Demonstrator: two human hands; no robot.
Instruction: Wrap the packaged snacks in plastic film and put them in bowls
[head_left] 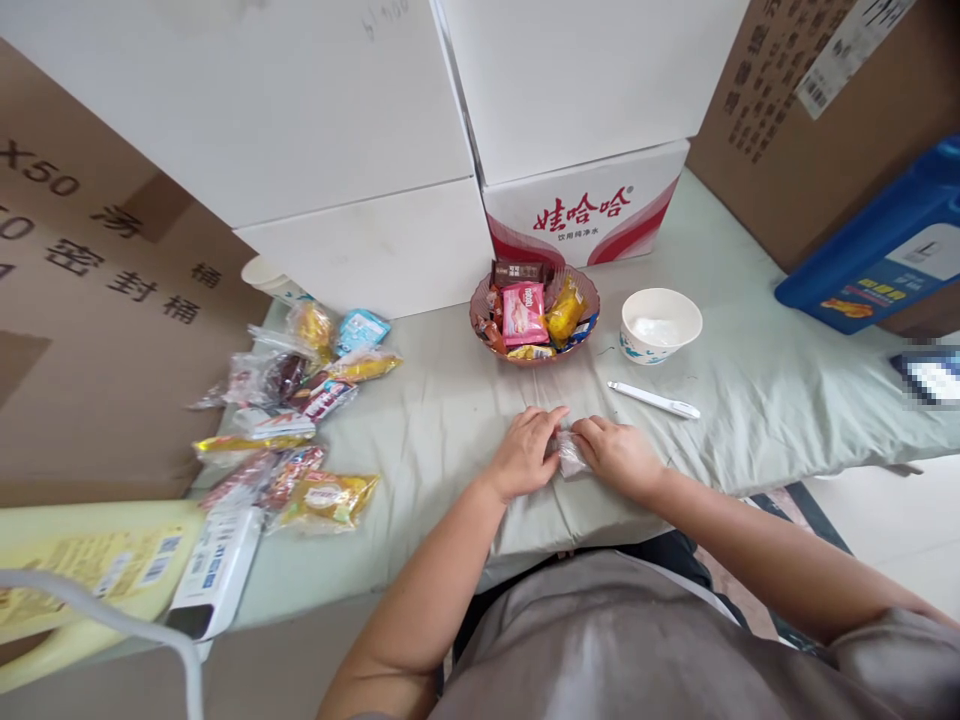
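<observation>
A small crinkled, whitish see-through plastic packet (571,456) lies low over the cloth, between my two hands. My left hand (523,452) is at its left edge, thumb and fingers closed about that end, the index finger reaching forward. From the other side my right hand (619,458) grips the packet with bent fingers, which cover part of it. Just beyond the hands stands a pinkish glass bowl (480,335) filled with wrapped snacks, a pink packet (523,313) on top. A white utility knife (654,400) lies on the cloth, in front of a paper cup (658,345) with clear plastic inside.
Several wrapped snacks (330,495) are heaped at the left, near a yellow jug (97,560) and a small white box (225,560). White cartons (360,250) wall off the back. At the right stand a blue jug (885,250) and a brown carton (765,140).
</observation>
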